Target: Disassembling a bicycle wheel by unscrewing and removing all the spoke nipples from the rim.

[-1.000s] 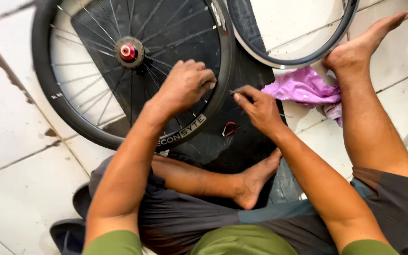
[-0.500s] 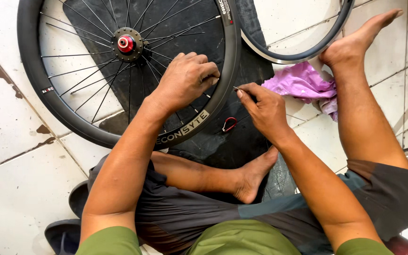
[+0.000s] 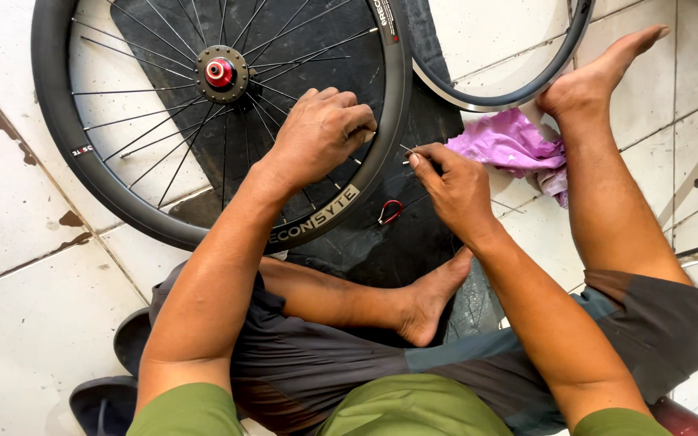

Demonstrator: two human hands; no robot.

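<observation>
Since the earlier frames the bicycle wheel [image 3: 203, 121] sits a little lower and further right in view, and both hands have stayed at its rim. It lies flat on a black mat [image 3: 414, 234] on the white tiled floor [image 3: 26, 323], its red-capped hub [image 3: 220, 73] up left, its near rim just above the person's folded leg. The left hand [image 3: 321, 133] is curled over the rim on the right side, fingers closed around rim and spokes, knuckles up, forearm running straight down toward the body. The right hand [image 3: 454, 186] lies just beside the rim's outer edge, thumb and forefinger pinched shut on a thin metal pin [image 3: 405, 150], perhaps a valve tool; it is too small to tell. A small red clip [image 3: 391, 211] lies on the mat between rim and right wrist. A second rim [image 3: 510, 93] arcs above, near the outstretched foot [image 3: 591, 81], with a pink cloth [image 3: 510, 145] tucked below it. Open floor lies to the left of the wheel; to the right, legs and cloth crowd the space.
</observation>
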